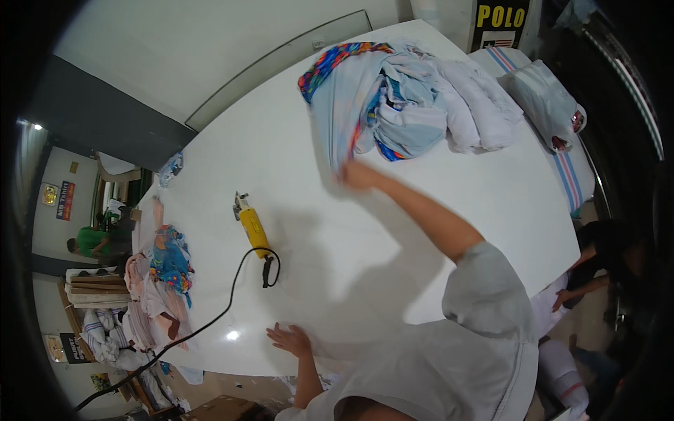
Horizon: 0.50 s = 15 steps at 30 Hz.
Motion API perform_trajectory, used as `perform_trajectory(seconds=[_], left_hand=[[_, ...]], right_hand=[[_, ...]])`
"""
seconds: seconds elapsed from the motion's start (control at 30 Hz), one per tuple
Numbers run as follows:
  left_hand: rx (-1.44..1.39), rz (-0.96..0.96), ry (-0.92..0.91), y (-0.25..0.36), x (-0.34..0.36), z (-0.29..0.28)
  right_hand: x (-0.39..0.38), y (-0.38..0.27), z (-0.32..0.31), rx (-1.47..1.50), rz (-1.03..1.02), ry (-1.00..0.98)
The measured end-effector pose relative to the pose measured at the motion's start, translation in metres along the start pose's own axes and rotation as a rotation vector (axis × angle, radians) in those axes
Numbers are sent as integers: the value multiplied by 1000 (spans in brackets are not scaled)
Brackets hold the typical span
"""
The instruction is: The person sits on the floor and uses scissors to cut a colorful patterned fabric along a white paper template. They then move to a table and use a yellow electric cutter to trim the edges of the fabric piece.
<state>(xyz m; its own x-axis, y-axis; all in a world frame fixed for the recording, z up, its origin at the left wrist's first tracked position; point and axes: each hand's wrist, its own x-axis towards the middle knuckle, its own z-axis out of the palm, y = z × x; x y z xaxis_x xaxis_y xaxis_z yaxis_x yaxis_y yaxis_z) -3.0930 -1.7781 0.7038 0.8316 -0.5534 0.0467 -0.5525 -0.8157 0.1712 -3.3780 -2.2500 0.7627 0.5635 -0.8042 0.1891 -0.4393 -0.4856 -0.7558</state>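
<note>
My right hand [358, 175], slightly blurred, reaches across the white table [393, 259] and grips the lower corner of a light blue cloth [337, 105] with a multicoloured patterned border. That cloth stretches from my fingers up to a crumpled heap of pale blue and white fabric [414, 119] at the far side. My left hand [289, 340] rests near the table's near edge, fingers spread and holding nothing. Between the hands and the table's left side lies a yellow handheld electric cutter [253, 228] with a black cord [230, 302].
Piled fabrics in pink and bright patterns [168, 259] lie along the table's left edge. A stuffed plastic bag [544, 95] and striped sacks [570, 182] stand at the right. Another person [597, 274] is beside the table's right end; a person in green [91, 242] is far left.
</note>
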Motion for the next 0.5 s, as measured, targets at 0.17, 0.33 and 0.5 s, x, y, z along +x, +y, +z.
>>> perform_trajectory(seconds=[0.17,0.33,0.5], left_hand=[[24,19,-11,2,1,3],[43,29,28,1,2,7],[51,42,-14,8,7,6]], right_hand=[[-261,-66,47,238,455,-274],[-351,-123,35,357,727,-74],[-348,-165,6,175,551,-54]])
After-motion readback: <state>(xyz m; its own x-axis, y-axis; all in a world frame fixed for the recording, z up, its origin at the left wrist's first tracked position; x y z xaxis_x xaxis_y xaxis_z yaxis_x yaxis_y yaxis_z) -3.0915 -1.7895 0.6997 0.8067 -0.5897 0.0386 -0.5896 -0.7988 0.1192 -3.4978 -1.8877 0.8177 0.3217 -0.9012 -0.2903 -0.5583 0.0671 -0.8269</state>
